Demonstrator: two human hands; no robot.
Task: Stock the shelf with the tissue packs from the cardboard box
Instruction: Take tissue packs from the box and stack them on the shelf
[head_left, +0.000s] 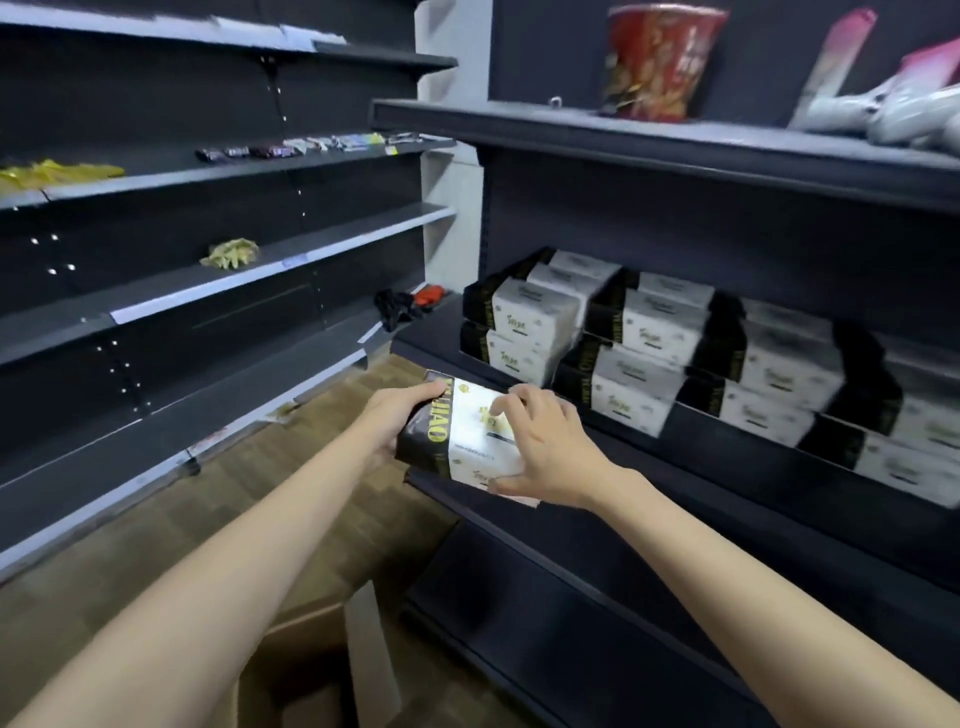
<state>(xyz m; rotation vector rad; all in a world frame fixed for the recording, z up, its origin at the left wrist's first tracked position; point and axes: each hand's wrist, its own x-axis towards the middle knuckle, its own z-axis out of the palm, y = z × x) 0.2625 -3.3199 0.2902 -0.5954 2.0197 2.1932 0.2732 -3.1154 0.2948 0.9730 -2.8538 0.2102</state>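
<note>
Shelf (675, 431): stacked tissue packs (639, 332) fill it; aim for free space at its left front.
Tissue pack (467, 436): held before the shelf edge; keep it level.
Left hand (400, 415): grips the dark end.
Right hand (545, 447): clasps the white face.

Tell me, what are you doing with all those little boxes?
A person is stocking a store shelf with tissue packs. Both hands are on one black-and-white tissue pack: the left hand grips its dark end, and the right hand holds its white side. It is in front of the shelf edge, not yet placed. More packs are stacked two high there. The open cardboard box sits on the floor below.
</note>
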